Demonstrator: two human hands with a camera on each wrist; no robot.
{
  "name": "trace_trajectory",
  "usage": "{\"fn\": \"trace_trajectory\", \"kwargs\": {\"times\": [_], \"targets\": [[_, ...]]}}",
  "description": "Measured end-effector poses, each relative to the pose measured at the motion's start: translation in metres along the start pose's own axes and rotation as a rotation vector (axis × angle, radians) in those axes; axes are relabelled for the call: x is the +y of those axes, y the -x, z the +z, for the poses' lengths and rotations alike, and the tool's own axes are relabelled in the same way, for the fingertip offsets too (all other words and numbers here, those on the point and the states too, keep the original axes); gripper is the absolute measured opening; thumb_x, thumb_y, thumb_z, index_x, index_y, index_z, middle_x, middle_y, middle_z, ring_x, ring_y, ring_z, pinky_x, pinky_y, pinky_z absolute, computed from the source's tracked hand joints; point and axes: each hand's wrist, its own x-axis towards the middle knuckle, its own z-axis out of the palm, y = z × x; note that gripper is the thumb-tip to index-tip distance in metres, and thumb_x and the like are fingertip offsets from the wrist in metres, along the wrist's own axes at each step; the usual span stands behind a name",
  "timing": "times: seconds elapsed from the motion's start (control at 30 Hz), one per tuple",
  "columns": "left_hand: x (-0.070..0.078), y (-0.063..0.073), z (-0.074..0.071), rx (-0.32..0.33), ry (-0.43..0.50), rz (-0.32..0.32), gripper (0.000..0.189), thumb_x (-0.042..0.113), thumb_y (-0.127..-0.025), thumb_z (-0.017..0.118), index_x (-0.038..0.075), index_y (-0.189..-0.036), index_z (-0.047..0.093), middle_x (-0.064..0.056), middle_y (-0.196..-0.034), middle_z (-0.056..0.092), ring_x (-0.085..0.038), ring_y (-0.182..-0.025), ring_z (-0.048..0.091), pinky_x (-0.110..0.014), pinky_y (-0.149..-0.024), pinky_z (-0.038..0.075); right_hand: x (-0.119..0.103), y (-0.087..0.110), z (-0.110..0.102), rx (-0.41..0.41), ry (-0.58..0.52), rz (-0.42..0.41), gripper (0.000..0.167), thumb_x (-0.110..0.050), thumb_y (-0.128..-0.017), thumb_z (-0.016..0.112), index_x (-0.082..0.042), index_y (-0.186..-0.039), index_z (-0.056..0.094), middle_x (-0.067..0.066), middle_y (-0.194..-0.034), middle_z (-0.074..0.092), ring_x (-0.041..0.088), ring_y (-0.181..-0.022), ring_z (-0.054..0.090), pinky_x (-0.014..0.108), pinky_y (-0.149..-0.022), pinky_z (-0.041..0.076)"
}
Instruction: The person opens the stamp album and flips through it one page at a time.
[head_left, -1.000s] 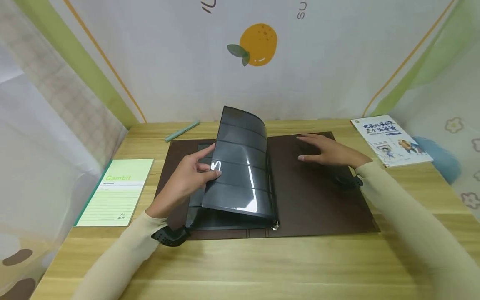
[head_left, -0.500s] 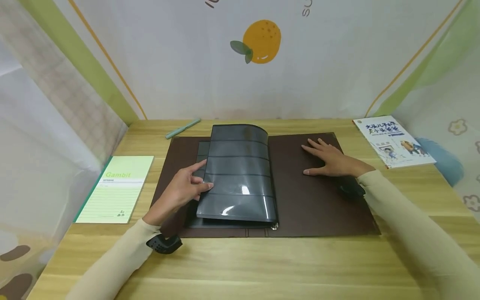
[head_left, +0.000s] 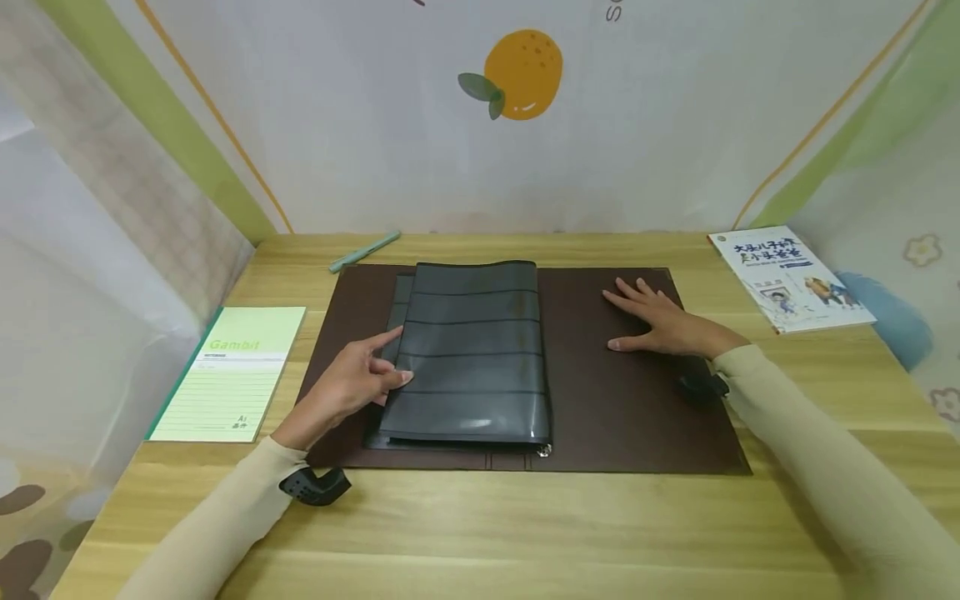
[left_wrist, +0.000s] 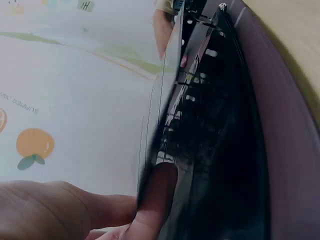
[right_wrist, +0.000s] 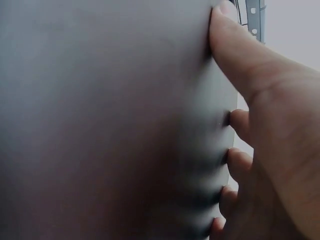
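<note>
A brown ring binder (head_left: pixel 637 408) lies spread on the wooden table. Over its left side sits a black pocket page (head_left: pixel 472 342), divided by horizontal bands and slightly bowed near the rings (head_left: pixel 544 451). My left hand (head_left: pixel 348 383) pinches the page's left edge, thumb on top and fingers beneath; in the left wrist view the left hand (left_wrist: pixel 100 210) holds the edge a little above the pages under it. With fingers spread, my right hand (head_left: pixel 660 325) rests on the bare right cover. Its fingertips touch the brown surface in the right wrist view, beside the right thumb (right_wrist: pixel 240 50).
Left of the binder lies a pale green notebook (head_left: pixel 232 375). A mint-green pen (head_left: pixel 365 252) is behind the binder's left corner. A white picture booklet (head_left: pixel 791 279) lies at the back right. A printed curtain (head_left: pixel 360 125) hangs along the table's back edge.
The left hand has lowered the black page leftward, from raised and curved to nearly flat. My right hand has gone from hovering to lying spread on the right cover.
</note>
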Motion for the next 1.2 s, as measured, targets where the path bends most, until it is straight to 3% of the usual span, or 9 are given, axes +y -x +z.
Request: {"fn": "trace_trajectory", "kwargs": {"times": [0.17,0.37,0.53,0.73,0.8,1.03,1.2], "targets": [[-0.007,0.008,-0.012,0.001,-0.098,-0.043,0.077,0.009,-0.096,0.069,0.006,-0.160,0.027,-0.006,-0.073,0.073,-0.014,-0.054,0.059,-0.028,-0.056,0.053,-0.003,0.001,-0.004,0.000,0.013,-0.013,0.095,-0.047,-0.092,0.071,-0.015,-0.164,0.017,0.018,-0.171,-0.003,0.045,-0.155,-0.015,0.068,-0.120,-0.009],[-0.003,0.006,-0.015,-0.032,-0.241,-0.069,0.078,0.016,-0.094,0.072,0.000,-0.158,0.029,-0.008,-0.078,0.076,-0.013,-0.050,0.064,-0.031,-0.057,0.056,-0.008,-0.002,-0.006,0.002,0.014,-0.020,0.095,-0.047,-0.092,0.071,-0.015,-0.164,0.018,0.018,-0.171,-0.003,0.045,-0.155,-0.015,0.067,-0.120,-0.009],[-0.001,0.007,-0.015,-0.039,-0.309,-0.112,0.078,0.018,-0.092,0.075,-0.004,-0.155,0.034,-0.006,-0.067,0.071,-0.013,-0.047,0.065,-0.030,-0.054,0.056,-0.009,-0.008,0.000,-0.004,0.031,-0.030,0.094,-0.047,-0.093,0.070,-0.013,-0.163,0.018,0.018,-0.171,-0.002,0.045,-0.155,-0.014,0.066,-0.121,-0.008],[-0.003,0.011,-0.010,0.016,-0.466,-0.108,0.079,0.025,-0.090,0.078,-0.006,-0.152,0.039,-0.001,-0.055,0.066,-0.010,-0.045,0.064,-0.037,-0.073,0.058,-0.008,-0.013,0.006,0.001,0.022,-0.045,0.094,-0.046,-0.092,0.071,-0.012,-0.163,0.020,0.019,-0.171,-0.001,0.046,-0.155,-0.013,0.067,-0.121,-0.008],[-0.005,0.013,-0.009,0.027,-0.482,-0.103,0.079,0.026,-0.090,0.078,-0.005,-0.152,0.040,0.000,-0.054,0.065,-0.010,-0.045,0.063,-0.037,-0.074,0.057,-0.007,-0.014,0.007,-0.002,0.025,-0.049,0.094,-0.047,-0.092,0.071,-0.013,-0.163,0.019,0.019,-0.171,-0.001,0.046,-0.155,-0.013,0.067,-0.121,-0.008],[-0.008,0.015,-0.006,0.059,-0.481,-0.043,0.077,0.027,-0.089,0.079,-0.002,-0.150,0.043,-0.002,-0.051,0.060,-0.012,-0.041,0.058,-0.028,-0.053,0.046,-0.001,-0.009,0.009,0.007,0.036,-0.057,0.091,-0.046,-0.094,0.069,-0.012,-0.163,0.020,0.020,-0.170,0.000,0.048,-0.155,-0.012,0.068,-0.120,-0.005],[-0.005,0.019,-0.009,0.076,-0.541,0.042,0.069,0.028,-0.090,0.078,-0.005,-0.144,0.051,-0.001,-0.057,0.061,-0.011,-0.047,0.055,-0.027,-0.048,0.041,0.000,-0.008,0.009,-0.011,0.066,-0.066,0.087,-0.046,-0.097,0.066,-0.011,-0.163,0.021,0.021,-0.170,0.002,0.050,-0.154,-0.008,0.071,-0.119,-0.001]]}}
